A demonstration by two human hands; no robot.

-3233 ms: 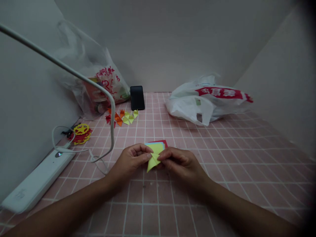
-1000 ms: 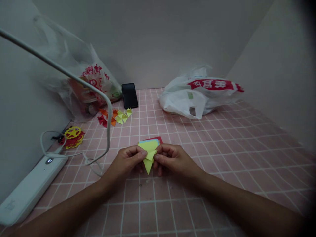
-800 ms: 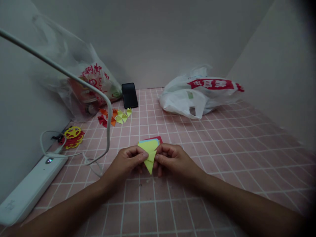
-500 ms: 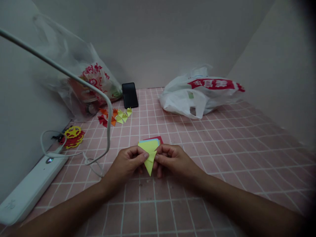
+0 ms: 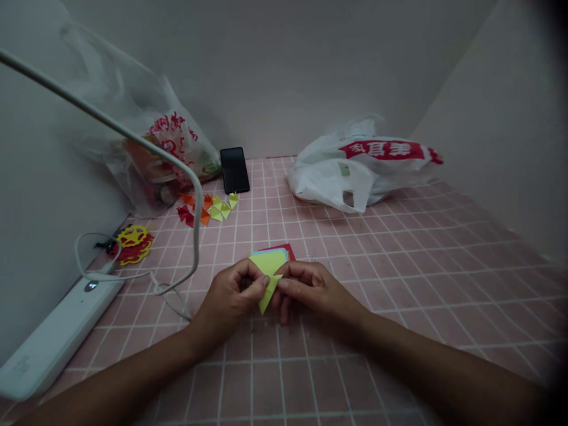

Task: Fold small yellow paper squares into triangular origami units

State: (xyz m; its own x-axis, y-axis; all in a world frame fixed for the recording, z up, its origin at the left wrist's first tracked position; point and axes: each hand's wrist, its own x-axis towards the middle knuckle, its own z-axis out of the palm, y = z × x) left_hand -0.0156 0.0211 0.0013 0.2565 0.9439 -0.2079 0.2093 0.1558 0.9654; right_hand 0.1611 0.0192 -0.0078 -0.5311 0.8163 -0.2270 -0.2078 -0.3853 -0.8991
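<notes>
Between my two hands is a small folded piece of yellow paper [image 5: 268, 296], its point hanging down toward me. My left hand [image 5: 237, 294] pinches its left side between thumb and forefinger. On the other side my right hand [image 5: 305, 288] is closed on the paper's right corner. Just beyond my fingers lies a stack of square paper [image 5: 270, 257] with yellow on top and blue and red edges showing under it. Farther back on the left sit several small folded paper pieces [image 5: 207, 208] in red, orange and yellow.
A white power bank [image 5: 62, 337] with a cable [image 5: 193, 236] lies at left, near red and yellow cut-out shapes [image 5: 133, 244]. At the back are a phone [image 5: 235, 170], a clear plastic bag [image 5: 151, 148] and a white plastic bag [image 5: 355, 168]. Pink tiled cloth [image 5: 426, 284] covers the table.
The folded yellow paper has turned a little, its lower point swinging left and its visible face narrowing. Both hands keep their pinch on it. The whole view has shifted slightly.
</notes>
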